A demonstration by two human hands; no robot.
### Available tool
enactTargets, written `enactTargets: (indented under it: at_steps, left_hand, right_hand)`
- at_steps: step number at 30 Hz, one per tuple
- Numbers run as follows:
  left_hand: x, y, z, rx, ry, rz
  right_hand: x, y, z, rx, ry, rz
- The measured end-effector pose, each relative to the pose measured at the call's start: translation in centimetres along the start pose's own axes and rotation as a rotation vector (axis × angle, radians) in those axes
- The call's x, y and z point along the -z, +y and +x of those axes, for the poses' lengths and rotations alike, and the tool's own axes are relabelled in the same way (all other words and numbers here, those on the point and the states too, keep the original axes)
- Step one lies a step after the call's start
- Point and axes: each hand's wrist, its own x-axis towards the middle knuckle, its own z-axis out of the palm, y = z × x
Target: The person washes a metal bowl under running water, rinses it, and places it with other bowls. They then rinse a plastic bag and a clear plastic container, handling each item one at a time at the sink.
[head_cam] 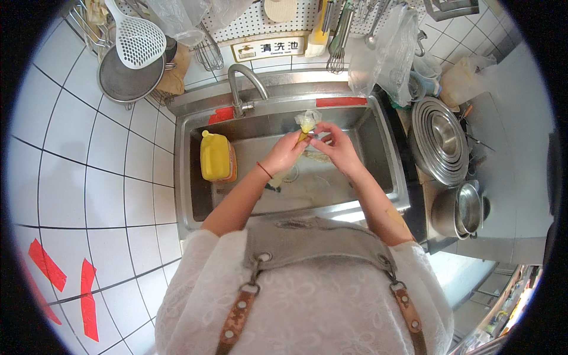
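Note:
Over the stainless steel sink, my left hand grips a narrow yellow bundle. Crumpled clear plastic sticks out from its far end. My right hand meets the bundle from the right with bent fingers, its thumb and fingertips at the bundle's neck. Something small and shiny shows between those fingertips, too small to name; whether they pinch it I cannot tell. Below my hands, pale yellowish film-like material shows near the sink floor. A dark green scrap lies on the sink bottom.
A yellow plastic jug stands at the sink's left end. The curved faucet rises behind the basin. Nested steel bowls and steel pots sit to the right. Whisks, a white skimmer and plastic bags hang along the wall.

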Motion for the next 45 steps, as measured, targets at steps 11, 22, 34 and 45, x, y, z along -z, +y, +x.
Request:
enactTargets:
  at_steps: [11,22,34,45]
  left_hand:
    - [3.6,1.4,-0.2,-0.037,-0.132,-0.219]
    - [5.5,2.1,-0.9,0.103,0.048,-0.41]
    - [5.0,4.4,-1.2,0.077,0.416,-0.265]
    - [4.6,3.5,-1.6,0.227,0.403,-0.786]
  right_hand:
    - [-2.3,-3.2,2.7,-0.174,-0.06,0.446]
    - [-7.0,-4.8,4.3,-0.042,-0.001,0.554]
    - [-7.9,-4.4,3.9,0.264,0.225,-0.242]
    - [-7.7,-3.4,3.3,0.305,0.22,-0.224]
